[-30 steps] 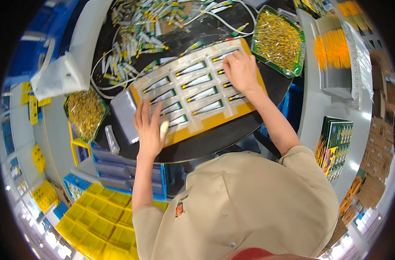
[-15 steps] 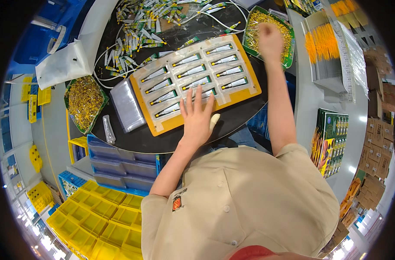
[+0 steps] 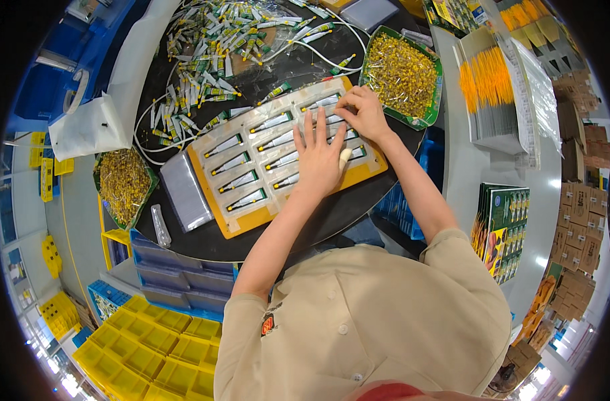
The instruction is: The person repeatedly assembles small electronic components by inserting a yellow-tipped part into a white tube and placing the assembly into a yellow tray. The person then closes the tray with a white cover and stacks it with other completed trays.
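An orange-framed tray point(image 3: 234, 225) with white slots lies tilted on the black round table, and small silver-and-green tubes with yellow tips point(image 3: 246, 198) rest in its slots. My left hand point(image 3: 320, 164) lies over the tray's middle, fingers spread, covering some tubes; a pale cover sits on its thumb. My right hand point(image 3: 364, 115) is at the tray's far right slots, its fingertips pinched together beside the left fingers. What they hold, if anything, is hidden. Just beyond the right hand stands a green bin point(image 3: 436, 100) of small yellow-and-clear pieces.
Loose tubes point(image 3: 218, 40) are heaped at the back, beside a white cable point(image 3: 332, 61). Left of the tray lie a stack of clear plastic sheets point(image 3: 182, 190) and another green bin point(image 3: 156, 180) of small pieces. Orange-topped cards point(image 3: 485, 83) stand at right; yellow crates point(image 3: 141, 337) are at lower left.
My right hand has come from the right green bin to the tray's right slots. My left hand still lies on the tray, now nearer its right side; the view has shifted slightly.
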Demonstrator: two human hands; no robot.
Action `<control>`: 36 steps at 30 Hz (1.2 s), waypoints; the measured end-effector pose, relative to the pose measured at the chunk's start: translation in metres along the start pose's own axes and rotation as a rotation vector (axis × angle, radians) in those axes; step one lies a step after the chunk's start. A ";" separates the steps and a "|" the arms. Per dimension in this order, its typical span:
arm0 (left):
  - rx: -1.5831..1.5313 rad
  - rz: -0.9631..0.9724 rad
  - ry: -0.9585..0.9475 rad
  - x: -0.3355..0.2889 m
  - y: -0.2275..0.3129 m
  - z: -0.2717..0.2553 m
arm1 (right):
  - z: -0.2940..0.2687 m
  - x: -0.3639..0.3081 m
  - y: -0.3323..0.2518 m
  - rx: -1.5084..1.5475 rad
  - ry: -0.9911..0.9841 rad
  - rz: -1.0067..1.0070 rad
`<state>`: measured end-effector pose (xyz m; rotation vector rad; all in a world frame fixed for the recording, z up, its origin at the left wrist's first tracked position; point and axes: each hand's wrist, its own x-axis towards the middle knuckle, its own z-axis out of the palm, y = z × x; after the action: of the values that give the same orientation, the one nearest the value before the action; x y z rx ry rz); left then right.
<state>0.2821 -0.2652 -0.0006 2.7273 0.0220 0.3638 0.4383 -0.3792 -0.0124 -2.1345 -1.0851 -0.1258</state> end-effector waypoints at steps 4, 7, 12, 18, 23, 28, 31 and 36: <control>0.001 0.006 -0.033 0.000 0.003 0.006 | -0.001 0.000 -0.005 0.043 0.094 0.020; 0.017 -0.004 -0.031 -0.009 0.011 0.007 | 0.000 -0.005 -0.007 -0.237 0.072 -0.076; 0.033 -0.050 -0.075 -0.018 0.024 0.007 | -0.005 -0.006 -0.005 -0.083 0.024 -0.136; -0.098 -0.127 -0.074 -0.044 0.021 -0.021 | -0.014 -0.016 -0.022 0.008 0.068 -0.088; 0.059 -0.414 -0.004 -0.095 -0.032 -0.066 | -0.019 -0.051 -0.047 -0.217 -0.120 -0.254; 0.261 -0.390 -0.109 -0.124 -0.075 -0.079 | -0.026 -0.062 -0.038 -0.173 -0.112 -0.261; 0.298 -0.341 -0.144 -0.128 -0.088 -0.084 | -0.031 -0.063 -0.031 -0.130 -0.130 -0.299; 0.261 -0.339 -0.127 -0.136 -0.089 -0.098 | -0.028 -0.065 -0.037 -0.172 -0.110 -0.237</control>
<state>0.1291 -0.1545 0.0193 2.9220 0.5243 0.0946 0.3754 -0.4261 0.0035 -2.1762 -1.4371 -0.2215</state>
